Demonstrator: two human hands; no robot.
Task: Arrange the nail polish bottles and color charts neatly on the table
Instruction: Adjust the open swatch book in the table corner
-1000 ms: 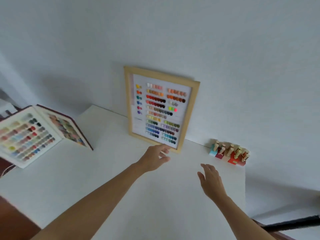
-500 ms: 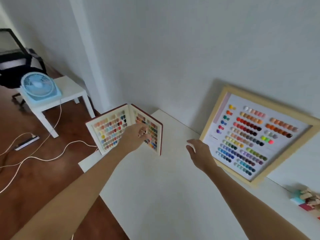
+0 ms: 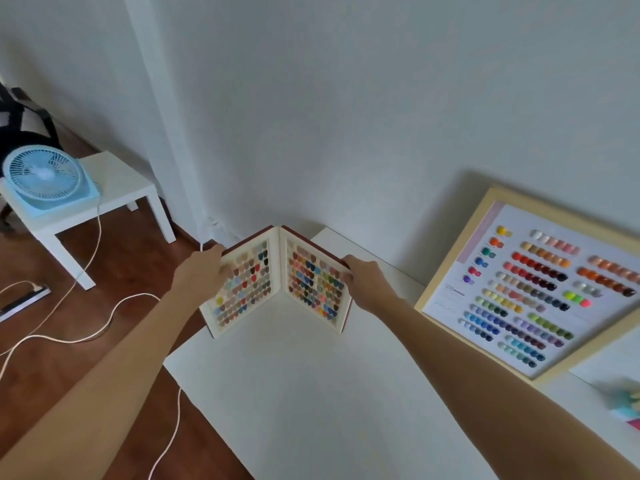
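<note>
Right hand [image 3: 367, 285] moved onto swatch book [image 3: 280, 282]; left hand [image 3: 201, 271] opposite, both clamped on covers.

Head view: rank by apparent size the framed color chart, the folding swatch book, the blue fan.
1. framed color chart, partly cut off at the right edge
2. folding swatch book
3. blue fan, though it sits farther away on the floor-level side table, so real size is unsure

Small white side table [image 3: 114, 188] stands left of frame on brown wood floor [image 3: 114, 271]. Light blue fan [image 3: 45, 178] sits on the side table's left part, tilted back. White cable [image 3: 93, 244] hangs off the side table and loops across floor. Power strip [image 3: 22, 299] lies on floor in front of the side table. White wall [image 3: 346, 98] behind.
</note>
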